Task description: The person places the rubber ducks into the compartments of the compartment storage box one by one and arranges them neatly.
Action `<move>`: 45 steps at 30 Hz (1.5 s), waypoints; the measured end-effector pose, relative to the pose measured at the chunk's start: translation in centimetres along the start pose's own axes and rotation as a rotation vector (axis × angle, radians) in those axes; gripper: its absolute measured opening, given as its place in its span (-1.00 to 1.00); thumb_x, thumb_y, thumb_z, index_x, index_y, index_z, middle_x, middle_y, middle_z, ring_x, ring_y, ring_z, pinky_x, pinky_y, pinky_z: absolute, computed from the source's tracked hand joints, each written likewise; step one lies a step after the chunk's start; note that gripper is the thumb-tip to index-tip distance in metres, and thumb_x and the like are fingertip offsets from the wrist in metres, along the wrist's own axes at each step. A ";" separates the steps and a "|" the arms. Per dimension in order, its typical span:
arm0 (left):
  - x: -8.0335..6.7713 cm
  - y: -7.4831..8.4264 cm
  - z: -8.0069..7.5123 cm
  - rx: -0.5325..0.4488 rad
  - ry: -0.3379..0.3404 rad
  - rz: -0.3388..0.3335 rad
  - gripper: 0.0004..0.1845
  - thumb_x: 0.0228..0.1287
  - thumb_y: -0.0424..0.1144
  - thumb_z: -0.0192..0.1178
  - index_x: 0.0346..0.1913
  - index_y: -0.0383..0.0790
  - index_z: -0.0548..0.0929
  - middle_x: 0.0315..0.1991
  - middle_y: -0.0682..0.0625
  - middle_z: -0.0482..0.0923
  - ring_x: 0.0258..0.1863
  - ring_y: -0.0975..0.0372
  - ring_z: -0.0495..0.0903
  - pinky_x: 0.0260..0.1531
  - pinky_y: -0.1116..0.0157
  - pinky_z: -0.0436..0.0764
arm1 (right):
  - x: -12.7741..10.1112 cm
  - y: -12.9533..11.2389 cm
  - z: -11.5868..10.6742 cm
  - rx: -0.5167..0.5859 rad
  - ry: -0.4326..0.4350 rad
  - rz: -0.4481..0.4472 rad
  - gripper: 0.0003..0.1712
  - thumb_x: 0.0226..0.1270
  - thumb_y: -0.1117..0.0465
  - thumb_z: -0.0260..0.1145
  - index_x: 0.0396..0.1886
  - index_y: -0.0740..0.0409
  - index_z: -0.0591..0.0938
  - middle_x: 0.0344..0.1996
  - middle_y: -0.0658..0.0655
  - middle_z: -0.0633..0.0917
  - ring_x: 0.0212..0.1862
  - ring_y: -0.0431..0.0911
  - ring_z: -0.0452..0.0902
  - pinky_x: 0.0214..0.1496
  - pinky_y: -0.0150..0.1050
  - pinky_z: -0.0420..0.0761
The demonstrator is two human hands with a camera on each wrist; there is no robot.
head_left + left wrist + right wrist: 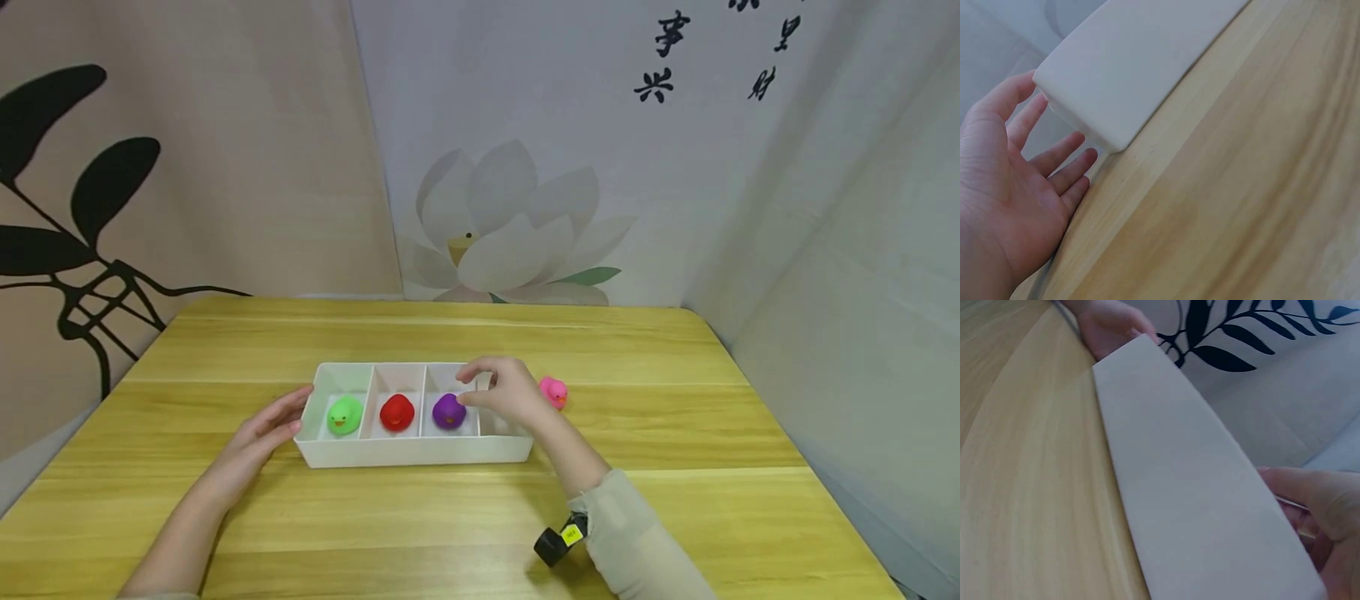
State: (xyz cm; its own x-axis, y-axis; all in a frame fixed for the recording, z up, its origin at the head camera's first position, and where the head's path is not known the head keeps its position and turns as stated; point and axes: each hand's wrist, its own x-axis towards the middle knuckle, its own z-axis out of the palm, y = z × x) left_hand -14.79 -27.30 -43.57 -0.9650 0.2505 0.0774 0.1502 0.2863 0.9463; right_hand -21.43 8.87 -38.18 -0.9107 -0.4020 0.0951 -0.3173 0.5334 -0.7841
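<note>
Tray [420,450] on surface [480,517]: green duck [344,414], red duck [397,412], purple duck [448,411] each in own compartment. Fourth compartment looks unfilled; pink duck [553,392] outside, just right of tray. Left hand [262,433] flat against tray end. Right hand [501,392] loosely curled over tray, holding nothing visible.

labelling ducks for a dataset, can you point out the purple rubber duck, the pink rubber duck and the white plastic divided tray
purple rubber duck [448,411], head view, on the middle of its body
pink rubber duck [556,392], head view, on its visible side
white plastic divided tray [412,451], head view, on its near outer wall
</note>
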 end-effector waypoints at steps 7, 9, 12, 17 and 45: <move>0.0 0.0 0.0 -0.012 -0.002 0.003 -0.50 0.39 -0.22 -0.13 0.36 -0.08 0.14 0.29 -0.22 0.14 0.17 0.27 0.23 -0.06 0.44 0.29 | -1.3 0.8 -1.5 0.113 0.082 -0.033 -0.69 -0.01 0.12 0.43 -0.21 0.06 0.67 -0.29 -0.02 0.65 -0.64 -0.16 0.24 -0.68 -0.38 0.23; 0.0 0.0 0.0 -0.011 -0.001 0.007 -0.50 0.39 -0.22 -0.13 0.36 -0.09 0.14 0.29 -0.23 0.13 0.17 0.25 0.22 -0.07 0.46 0.30 | -1.7 0.9 -1.9 0.128 0.103 -0.037 -0.70 -0.01 0.12 0.42 -0.22 0.05 0.67 -0.30 -0.05 0.65 -0.64 -0.15 0.24 -0.68 -0.38 0.23; 0.0 0.1 -0.1 -0.007 0.001 0.006 -0.50 0.39 -0.22 -0.13 0.36 -0.08 0.14 0.29 -0.22 0.14 0.16 0.26 0.23 -0.07 0.44 0.30 | -2.5 1.2 -2.7 0.154 0.123 -0.041 -0.70 0.01 0.11 0.41 -0.21 0.06 0.66 -0.30 0.01 0.65 -0.64 -0.13 0.23 -0.68 -0.36 0.23; 0.0 0.1 -0.1 -0.003 0.000 0.000 -0.50 0.39 -0.22 -0.13 0.36 -0.07 0.13 0.28 -0.21 0.15 0.17 0.24 0.22 -0.06 0.42 0.30 | -4.1 1.0 -4.2 0.222 0.148 -0.042 -0.72 0.02 0.17 0.41 -0.22 0.09 0.65 -0.36 0.11 0.64 -0.64 -0.14 0.22 -0.66 -0.37 0.21; 0.1 -0.1 -0.1 0.008 -0.004 -0.002 -0.50 0.40 -0.20 -0.13 0.37 -0.06 0.12 0.30 -0.20 0.14 0.20 0.19 0.20 -0.01 0.33 0.27 | -6.4 8.0 -7.5 0.228 0.200 0.071 -0.60 0.15 0.27 0.30 0.02 0.20 0.55 -0.10 0.21 0.58 -0.61 -0.18 0.23 -0.64 -0.40 0.24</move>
State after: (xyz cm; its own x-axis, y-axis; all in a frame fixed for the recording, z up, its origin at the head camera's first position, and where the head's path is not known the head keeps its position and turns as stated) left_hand -14.89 -27.38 -43.63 -0.9646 0.2533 0.0738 0.1495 0.2942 0.9440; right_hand -20.11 21.30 -40.48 -0.9696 -0.2030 0.1368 -0.2046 0.3650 -0.9082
